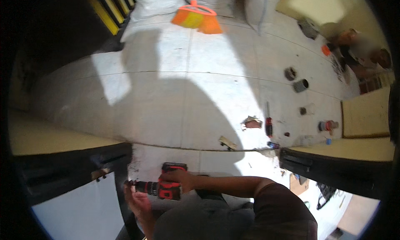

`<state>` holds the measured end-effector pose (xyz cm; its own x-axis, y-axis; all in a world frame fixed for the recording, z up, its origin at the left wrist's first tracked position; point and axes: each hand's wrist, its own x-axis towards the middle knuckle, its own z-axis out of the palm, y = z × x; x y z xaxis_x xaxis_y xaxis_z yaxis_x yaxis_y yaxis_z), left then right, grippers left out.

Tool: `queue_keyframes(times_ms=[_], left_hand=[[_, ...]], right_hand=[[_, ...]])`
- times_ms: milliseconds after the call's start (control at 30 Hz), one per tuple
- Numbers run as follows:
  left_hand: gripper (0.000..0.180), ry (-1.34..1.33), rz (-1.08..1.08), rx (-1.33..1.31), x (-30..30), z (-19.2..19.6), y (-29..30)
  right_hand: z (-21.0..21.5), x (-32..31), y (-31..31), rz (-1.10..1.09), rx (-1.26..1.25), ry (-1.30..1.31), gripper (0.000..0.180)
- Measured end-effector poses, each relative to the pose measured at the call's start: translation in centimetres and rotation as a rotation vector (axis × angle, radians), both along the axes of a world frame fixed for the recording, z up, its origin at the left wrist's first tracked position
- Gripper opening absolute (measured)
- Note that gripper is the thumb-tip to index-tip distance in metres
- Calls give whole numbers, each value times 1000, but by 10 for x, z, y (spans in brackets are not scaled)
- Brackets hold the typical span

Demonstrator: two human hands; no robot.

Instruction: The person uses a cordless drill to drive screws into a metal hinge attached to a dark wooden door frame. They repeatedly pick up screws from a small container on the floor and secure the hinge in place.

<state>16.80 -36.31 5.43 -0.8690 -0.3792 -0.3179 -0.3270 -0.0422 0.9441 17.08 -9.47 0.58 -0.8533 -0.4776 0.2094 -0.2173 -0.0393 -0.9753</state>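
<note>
My right hand [180, 178] is wrapped round the grip of a red and black cordless drill [170, 191]. The drill lies level, its black chuck pointing left toward a dark door frame [121, 165]. At the chuck's tip is my left hand [139, 203], its fingers raised and curled close about the front end. What they pinch there is too small to make out. A small metal fitting [100, 173], perhaps a hinge, sits left of that hand, at the top of a pale panel [81, 208].
On the tiled floor lie a screwdriver [268, 122], a small wooden piece [227, 143], a torn wrapper [252, 123] and a grey cylinder [301, 86]. An orange broom [196, 19] leans by white sacks [158, 4]. Another person [362, 52] is at the far right.
</note>
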Motion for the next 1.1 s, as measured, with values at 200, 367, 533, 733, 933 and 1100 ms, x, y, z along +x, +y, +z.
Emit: queue_keyframes(times_ms=[200, 367, 533, 733, 933, 1100], left_hand=[[53, 163, -40, -20, -1, 10, 20], [47, 95, 56, 445, -14, 37, 46], [34, 84, -232, 839, -23, 36, 52], [34, 105, 9, 644, -11, 35, 62], [33, 36, 121, 771, -3, 41, 71], [35, -57, 131, 753, 4, 38, 71]], right_hand=[[35, -12, 24, 20, 31, 28, 71], [56, -29, 107, -21, 464, 15, 80], [56, -20, 282, -275, 680, -535, 87], [62, -56, 364, -871, 1304, -94, 79], [48, -35, 271, -356, 891, -345, 92], [22, -40, 177, -109, 1003, -355, 88]])
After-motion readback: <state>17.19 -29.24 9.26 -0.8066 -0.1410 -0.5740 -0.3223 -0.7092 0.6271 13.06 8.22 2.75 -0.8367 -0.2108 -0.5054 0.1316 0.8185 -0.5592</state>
